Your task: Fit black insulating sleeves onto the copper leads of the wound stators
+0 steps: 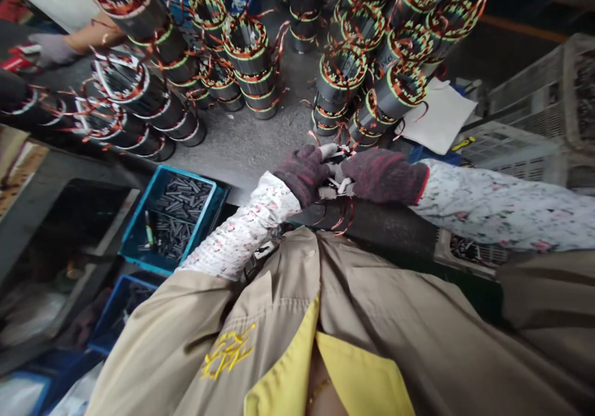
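Note:
Both my hands wear dark maroon knit gloves and meet at the near edge of the grey workbench. My left hand and my right hand are both closed around a motor stator with white slot liners and loose copper wire ends hanging below it. The stator itself is mostly hidden by the gloves. Just beyond my hands stand stacks of wound stators with copper coils and green-edged insulation.
More stator stacks fill the bench's left and back. A blue crate of small dark sticks sits lower left. White paper and grey plastic crates lie right. Another person's gloved hand reaches in at top left.

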A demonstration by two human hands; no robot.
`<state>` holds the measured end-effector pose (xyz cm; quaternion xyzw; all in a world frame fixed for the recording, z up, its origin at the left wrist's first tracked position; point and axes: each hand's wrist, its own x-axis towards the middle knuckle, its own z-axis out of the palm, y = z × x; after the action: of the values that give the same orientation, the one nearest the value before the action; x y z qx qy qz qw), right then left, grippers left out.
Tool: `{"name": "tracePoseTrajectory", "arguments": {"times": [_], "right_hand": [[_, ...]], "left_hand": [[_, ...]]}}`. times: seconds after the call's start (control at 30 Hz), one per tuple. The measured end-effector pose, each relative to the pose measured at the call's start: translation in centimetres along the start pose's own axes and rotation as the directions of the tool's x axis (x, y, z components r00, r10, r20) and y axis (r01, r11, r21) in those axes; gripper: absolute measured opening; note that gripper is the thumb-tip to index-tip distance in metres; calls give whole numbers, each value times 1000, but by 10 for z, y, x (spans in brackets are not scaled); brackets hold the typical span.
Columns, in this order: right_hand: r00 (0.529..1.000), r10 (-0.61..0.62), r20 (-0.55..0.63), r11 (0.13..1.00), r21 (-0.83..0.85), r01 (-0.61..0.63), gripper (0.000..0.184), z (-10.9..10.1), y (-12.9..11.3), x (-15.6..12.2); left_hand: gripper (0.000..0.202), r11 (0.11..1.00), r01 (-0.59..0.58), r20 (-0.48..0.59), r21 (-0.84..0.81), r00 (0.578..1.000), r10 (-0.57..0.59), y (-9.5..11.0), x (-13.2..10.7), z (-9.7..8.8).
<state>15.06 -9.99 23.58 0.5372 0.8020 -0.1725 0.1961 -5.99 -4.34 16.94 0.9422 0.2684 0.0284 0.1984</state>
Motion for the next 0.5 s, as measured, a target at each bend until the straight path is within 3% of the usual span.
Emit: {"name": "tracePoseTrajectory", "arguments": {"times": [0.07,0.13,0.2,0.27,0.3,0.37,0.43,0.5], "right_hand": [[1000,-16,-18,1000,19,17,22,4,-6,-2],[989,24,-147,977,211,8,19,2,2,-5],[929,166,-332,883,470,10,22,-6,16,-8],[891,262,-370,846,533,-27,24,-14,26,-11],[914,248,-321,888,452,-82,24,-17,26,-11],[980,165,-107,982,115,-153,25,-17,17,-8],[993,70,97,984,-170,-52,23,-10,1,-3],[996,-36,84,988,-146,48,22,-1,-10,2]], "left_hand": [[46,995,35,63,89,997,-40,6,1,0],[43,991,69,90,116,993,-80,12,4,-1],[39,992,80,88,101,992,-89,15,7,-3],[34,993,80,85,88,992,-88,15,8,-4],[33,992,80,90,93,992,-88,14,9,-5],[34,989,78,108,122,990,-91,12,9,-6],[37,987,66,128,144,988,-84,10,8,-7],[39,990,45,130,135,990,-62,8,8,-4]]}}
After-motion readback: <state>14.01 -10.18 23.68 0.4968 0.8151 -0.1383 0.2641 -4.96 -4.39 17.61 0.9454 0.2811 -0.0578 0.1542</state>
